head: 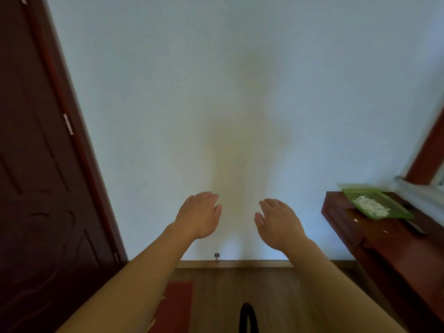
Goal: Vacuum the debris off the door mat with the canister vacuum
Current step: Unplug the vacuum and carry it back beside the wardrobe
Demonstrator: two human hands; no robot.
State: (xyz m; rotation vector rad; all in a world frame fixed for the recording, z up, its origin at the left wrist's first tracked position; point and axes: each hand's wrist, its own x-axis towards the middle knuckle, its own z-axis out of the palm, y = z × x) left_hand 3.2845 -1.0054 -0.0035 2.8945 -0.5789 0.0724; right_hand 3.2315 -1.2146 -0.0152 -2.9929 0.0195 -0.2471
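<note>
Both my hands are raised in front of a pale wall, palms away from me, fingers loosely together and holding nothing. My left hand [199, 214] and my right hand [278, 222] are about a hand's width apart. A red door mat [177, 306] lies on the wooden floor at the bottom, partly hidden by my left forearm, with a few pale specks near its edge. A black curved piece of the vacuum [248, 318] shows at the bottom edge, between my forearms; the rest of it is out of view.
A dark red door [40, 188] stands on the left. A dark wooden cabinet [384, 248] is on the right, carrying a green tray [377, 205] with white crumbs. A small metal door stop [217, 256] sits at the skirting board.
</note>
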